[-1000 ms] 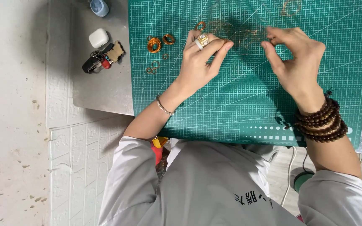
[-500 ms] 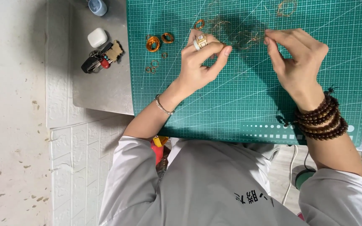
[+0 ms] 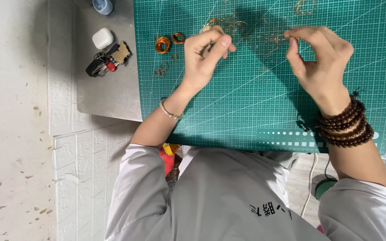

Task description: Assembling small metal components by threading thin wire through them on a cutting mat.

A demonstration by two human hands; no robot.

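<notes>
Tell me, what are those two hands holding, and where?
Thin golden wire: left hand pinches one end, right hand the other, fingertips only.

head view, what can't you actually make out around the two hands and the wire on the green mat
- Thin wire between the hands, head view: too fine and blurred to trace its path.
- What the left hand pinches: hidden by its own curled fingers.
- Right hand fingertip grip: too small to confirm.
- Wire loop at the cutting mat top: cut off by the frame edge.
- Blue object on the table: cut off by the top edge.
</notes>
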